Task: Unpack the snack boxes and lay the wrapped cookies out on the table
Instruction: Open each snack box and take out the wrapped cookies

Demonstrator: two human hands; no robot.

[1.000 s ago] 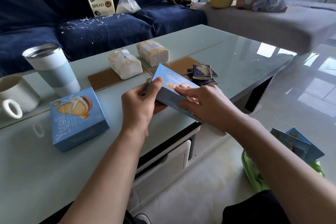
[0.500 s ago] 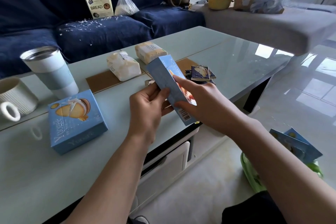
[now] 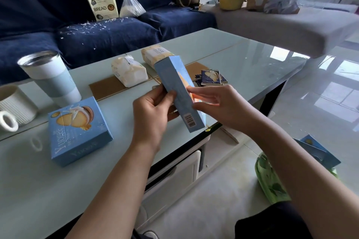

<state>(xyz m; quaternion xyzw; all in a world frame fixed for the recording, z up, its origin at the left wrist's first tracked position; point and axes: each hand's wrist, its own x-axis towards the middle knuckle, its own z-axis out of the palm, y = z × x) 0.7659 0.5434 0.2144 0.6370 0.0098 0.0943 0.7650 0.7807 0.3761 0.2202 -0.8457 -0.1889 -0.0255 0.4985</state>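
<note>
A light blue snack box (image 3: 176, 87) is held on edge above the table's front edge, its barcode side toward me. My left hand (image 3: 153, 114) grips its left face, thumb on the narrow side. My right hand (image 3: 217, 106) holds the right face, with its fingers curled round the printed front. A second, closed blue snack box (image 3: 77, 132) lies flat on the glass table (image 3: 252, 56) to the left. A small pile of dark blue wrapped cookies (image 3: 210, 78) lies on the table just behind the held box.
Two wrapped bread packs (image 3: 128, 71) (image 3: 155, 54) sit mid-table by a brown mat. A steel tumbler (image 3: 50, 77) and white mug (image 3: 13, 106) stand at left. A green bin (image 3: 272, 180) with flattened blue boxes (image 3: 318, 149) stands on the floor at right. Sofa behind.
The held box has been turned from lying nearly flat to standing on edge, barcode side now facing me. Both hands shifted their hold as it rotated.
</note>
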